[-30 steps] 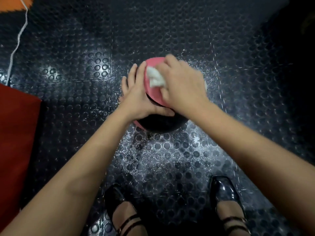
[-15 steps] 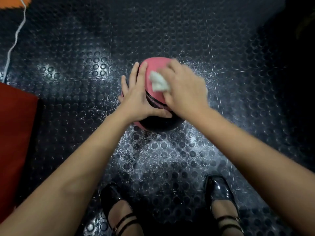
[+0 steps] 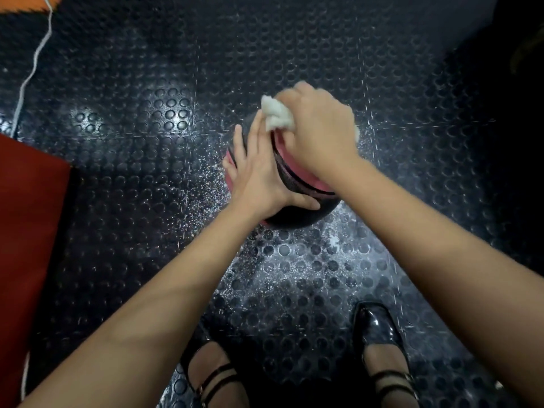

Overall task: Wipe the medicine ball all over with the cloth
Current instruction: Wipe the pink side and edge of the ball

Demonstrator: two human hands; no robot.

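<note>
A pink and black medicine ball [image 3: 297, 184] sits on the studded black floor in the middle of the view. My left hand [image 3: 259, 175] lies flat against the ball's left side, fingers straight, thumb across its near face. My right hand [image 3: 321, 136] is over the ball's top and grips a crumpled white cloth [image 3: 276, 116], which sticks out past my fingers at the ball's far upper edge. Both hands hide much of the ball.
Black rubber floor [image 3: 147, 201] with raised round studs and white speckles surrounds the ball. A red mat [image 3: 26, 225] lies at the left edge. A white cord [image 3: 29, 75] runs along the upper left. My two black shoes [image 3: 379, 328] stand close below the ball.
My right hand has carried the cloth from the ball's top face toward its far upper edge. The ball has turned, showing more black. My left hand stays pressed on the left side.
</note>
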